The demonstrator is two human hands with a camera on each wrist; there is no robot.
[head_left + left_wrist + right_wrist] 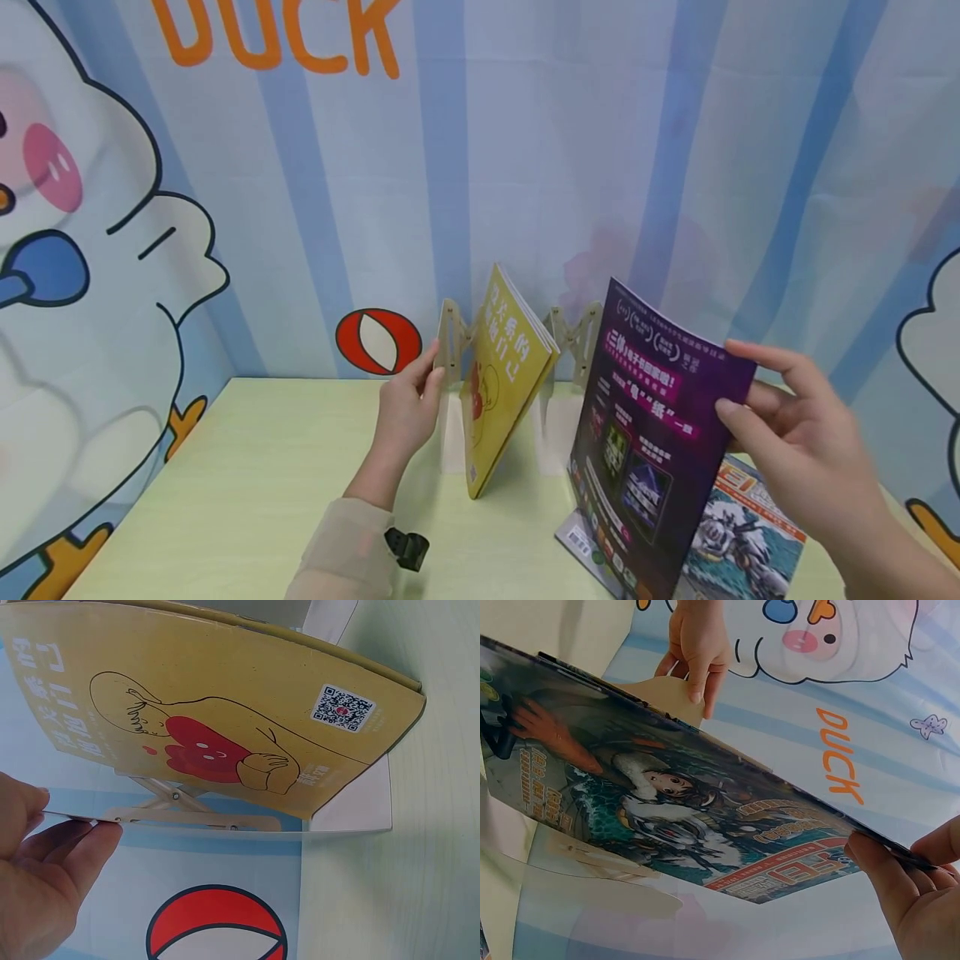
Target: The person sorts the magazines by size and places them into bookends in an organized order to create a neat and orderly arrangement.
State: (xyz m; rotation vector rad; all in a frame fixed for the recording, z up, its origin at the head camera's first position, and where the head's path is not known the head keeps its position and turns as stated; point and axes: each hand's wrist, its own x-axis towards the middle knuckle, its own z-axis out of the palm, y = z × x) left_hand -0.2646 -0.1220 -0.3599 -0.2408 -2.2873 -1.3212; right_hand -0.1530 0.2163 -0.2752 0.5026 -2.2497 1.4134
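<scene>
My left hand (405, 410) pinches the upper edge of the left end plate of an expandable white bookend (452, 437), as the left wrist view (45, 877) also shows. Inside the bookend leans a yellow book (501, 387) with white lettering and a red heart drawing, tilted to the right. My right hand (813, 446) pinches a magazine (652, 417) by its upper right corner and holds it upright. The magazine's purple back cover faces the head camera; its illustrated front cover (675, 802) shows in the right wrist view.
Behind the raised magazine, another illustrated magazine (753, 533) lies on the pale green table (247, 475). A grey cover corner with a barcode (579, 542) sticks out at its left. A striped blue curtain (510, 167) with duck pictures hangs behind the table.
</scene>
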